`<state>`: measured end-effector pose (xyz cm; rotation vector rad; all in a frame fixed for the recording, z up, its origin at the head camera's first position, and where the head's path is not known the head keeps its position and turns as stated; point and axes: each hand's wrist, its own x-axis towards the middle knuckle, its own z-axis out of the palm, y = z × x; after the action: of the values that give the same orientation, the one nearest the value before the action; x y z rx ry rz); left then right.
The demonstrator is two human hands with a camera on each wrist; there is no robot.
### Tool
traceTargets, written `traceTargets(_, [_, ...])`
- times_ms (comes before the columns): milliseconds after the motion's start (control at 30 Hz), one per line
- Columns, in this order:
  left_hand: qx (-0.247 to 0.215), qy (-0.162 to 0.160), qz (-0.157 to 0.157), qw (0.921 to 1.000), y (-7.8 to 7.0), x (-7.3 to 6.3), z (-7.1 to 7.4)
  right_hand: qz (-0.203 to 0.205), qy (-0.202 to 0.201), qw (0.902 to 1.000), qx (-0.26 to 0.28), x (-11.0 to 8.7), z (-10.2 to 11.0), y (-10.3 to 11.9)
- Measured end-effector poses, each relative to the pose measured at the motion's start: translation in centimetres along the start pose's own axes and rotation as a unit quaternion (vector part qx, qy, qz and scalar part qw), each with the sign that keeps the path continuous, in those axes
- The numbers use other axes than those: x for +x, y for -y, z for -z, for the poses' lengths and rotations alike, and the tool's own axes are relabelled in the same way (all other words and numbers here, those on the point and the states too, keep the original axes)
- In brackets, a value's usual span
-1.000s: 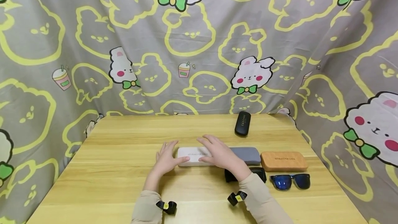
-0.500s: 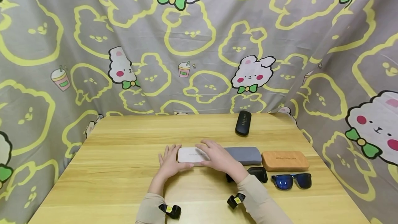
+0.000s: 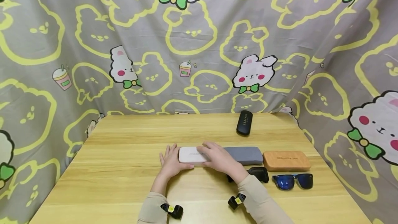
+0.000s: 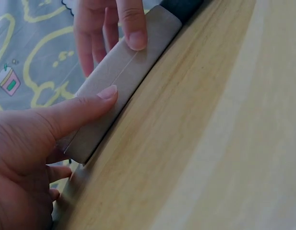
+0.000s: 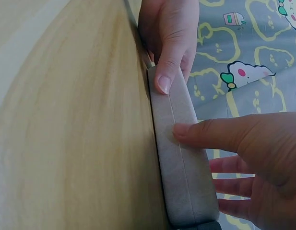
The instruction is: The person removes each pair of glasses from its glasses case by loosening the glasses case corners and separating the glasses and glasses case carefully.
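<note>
Pale case (image 3: 189,155) lies on the tabletop (image 3: 118,182), just below centre in the head view. Left hand (image 3: 171,165): grip holding the case's left end, thumb on the seamed side. Right hand (image 3: 220,158): grip holding the same case towards its right end, thumb also on the seamed side. Adjoining at right: blue-grey case (image 3: 245,155), then orange case (image 3: 286,161). Lower right: blue-lensed sunglasses (image 3: 285,182) and black sunglasses (image 3: 259,174), the latter partly covered by the right arm. Black case (image 3: 244,123): right of centre, at the tabletop's upper edge.
</note>
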<state>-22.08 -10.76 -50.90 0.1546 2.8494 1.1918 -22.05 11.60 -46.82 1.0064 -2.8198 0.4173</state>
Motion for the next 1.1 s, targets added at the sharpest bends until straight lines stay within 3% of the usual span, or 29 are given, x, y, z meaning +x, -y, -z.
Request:
traceTargets(567, [-0.007, -0.010, 0.001, 0.9999, 0.01, -0.18, -0.11, 0.009, 0.005, 0.9998, -0.015, 0.12, -0.25, 0.18])
traceTargets(1100, [0.000, -0.018, 0.007, 0.9998, 0.08, -0.18, -0.28, 0.025, 0.017, 0.9994, 0.013, 0.22, 0.03, -0.41])
